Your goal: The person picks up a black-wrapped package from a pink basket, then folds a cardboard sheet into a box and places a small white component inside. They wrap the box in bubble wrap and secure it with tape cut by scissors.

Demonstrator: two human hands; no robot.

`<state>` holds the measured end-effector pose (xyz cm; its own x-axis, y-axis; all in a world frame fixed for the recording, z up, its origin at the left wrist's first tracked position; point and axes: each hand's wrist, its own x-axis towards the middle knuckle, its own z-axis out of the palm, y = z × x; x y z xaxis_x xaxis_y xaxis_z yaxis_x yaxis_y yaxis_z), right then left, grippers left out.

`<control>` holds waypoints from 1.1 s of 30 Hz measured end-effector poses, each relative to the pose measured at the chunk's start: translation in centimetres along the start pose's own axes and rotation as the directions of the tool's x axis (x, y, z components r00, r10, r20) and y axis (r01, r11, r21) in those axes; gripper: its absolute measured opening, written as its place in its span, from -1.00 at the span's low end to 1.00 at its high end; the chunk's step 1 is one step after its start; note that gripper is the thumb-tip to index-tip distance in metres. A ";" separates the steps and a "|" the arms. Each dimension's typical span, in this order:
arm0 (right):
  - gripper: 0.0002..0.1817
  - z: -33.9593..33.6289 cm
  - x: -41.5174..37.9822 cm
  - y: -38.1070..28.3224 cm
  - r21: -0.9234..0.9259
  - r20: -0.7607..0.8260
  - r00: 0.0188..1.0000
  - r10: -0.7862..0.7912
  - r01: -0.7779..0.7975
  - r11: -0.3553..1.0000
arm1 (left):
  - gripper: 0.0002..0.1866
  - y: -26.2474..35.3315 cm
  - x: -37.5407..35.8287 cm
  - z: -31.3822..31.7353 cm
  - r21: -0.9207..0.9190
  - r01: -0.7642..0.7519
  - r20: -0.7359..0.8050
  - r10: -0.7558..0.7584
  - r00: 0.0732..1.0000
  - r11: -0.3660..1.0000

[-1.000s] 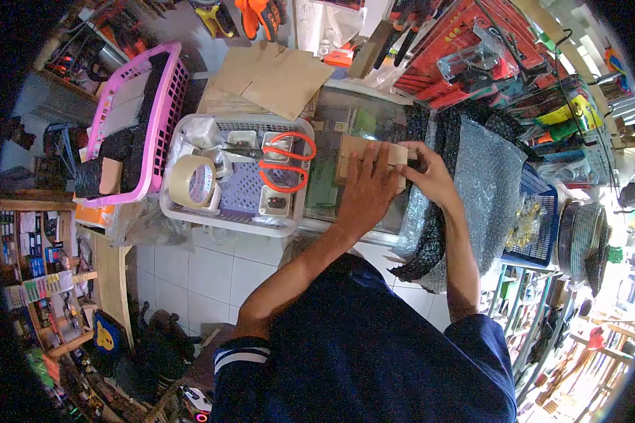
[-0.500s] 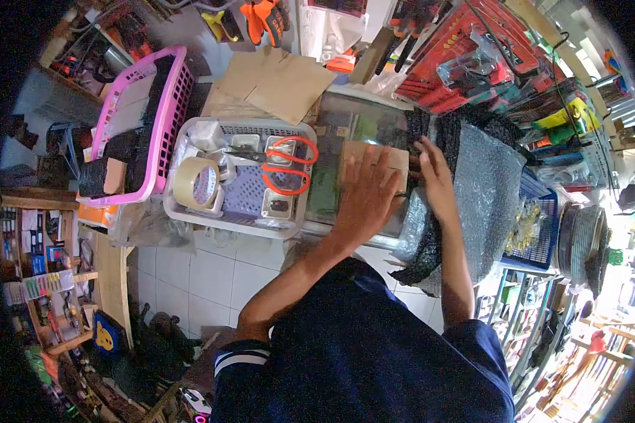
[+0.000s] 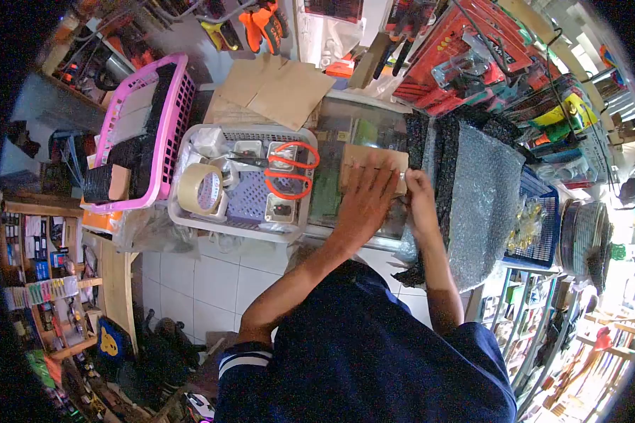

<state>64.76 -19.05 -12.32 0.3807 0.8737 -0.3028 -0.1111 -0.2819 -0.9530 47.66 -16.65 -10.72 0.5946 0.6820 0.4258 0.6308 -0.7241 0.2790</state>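
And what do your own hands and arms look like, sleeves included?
Both the left hand and the right hand are bare, with no glove or watch to be seen. The dark navy cloth shirt has short sleeves; the left sleeve has white stripes near its hem, and none show on the right sleeve.

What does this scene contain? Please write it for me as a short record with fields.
left hand: fingers spread, flat on cardboard piece
right hand: at the cardboard piece's right edge; grip unclear
pale basket: tape roll, white containers; orange-handled scissors on top
left of basket: pink basket
right of hands: bubble wrap
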 end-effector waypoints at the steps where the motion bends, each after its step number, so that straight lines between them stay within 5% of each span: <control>1: -0.79 0.4 0.0 0.3 0.040 -0.031 0.999 -0.011 0.012 0.999 | -0.38 0.0 0.0 0.3 0.023 -0.008 -0.015 0.008 1.000 1.000; 6: -0.83 2.0 -0.8 0.1 0.154 -0.101 0.991 0.082 -0.066 0.986 | -0.38 -0.2 -0.3 0.3 0.092 -0.036 -0.009 0.037 0.999 0.995; 9: -0.84 0.4 -0.2 0.5 0.142 0.004 0.994 0.114 -0.113 0.983 | -0.37 -0.3 0.0 0.8 0.089 -0.048 -0.028 0.051 0.998 0.995; 15: -0.82 1.6 -0.9 -1.9 0.132 -0.148 0.983 0.109 -0.089 0.987 | -0.28 -0.4 -0.3 0.9 0.125 -0.038 0.008 0.037 0.999 0.991; 16: -0.79 1.4 -0.5 -0.6 0.048 -0.063 0.998 0.026 -0.023 0.999 | -0.29 -0.4 -0.3 1.0 0.149 -0.043 0.009 0.042 0.999 0.988; 25: -0.92 0.7 -0.5 -1.1 0.102 0.026 0.989 0.143 -0.145 0.984 | -0.27 0.0 0.2 0.9 0.049 0.008 0.006 -0.008 1.000 0.999; 33: -0.78 -0.3 -1.5 -3.4 0.080 -0.071 0.997 0.009 -0.004 0.997 | -0.34 0.6 0.6 0.0 -0.032 0.054 0.001 -0.054 0.999 0.998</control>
<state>64.89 -19.48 -8.60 0.4438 0.8408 -0.3102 -0.1855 -0.2524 -0.9497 48.43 -16.63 -10.30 0.5606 0.7200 0.4091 0.6455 -0.6894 0.3288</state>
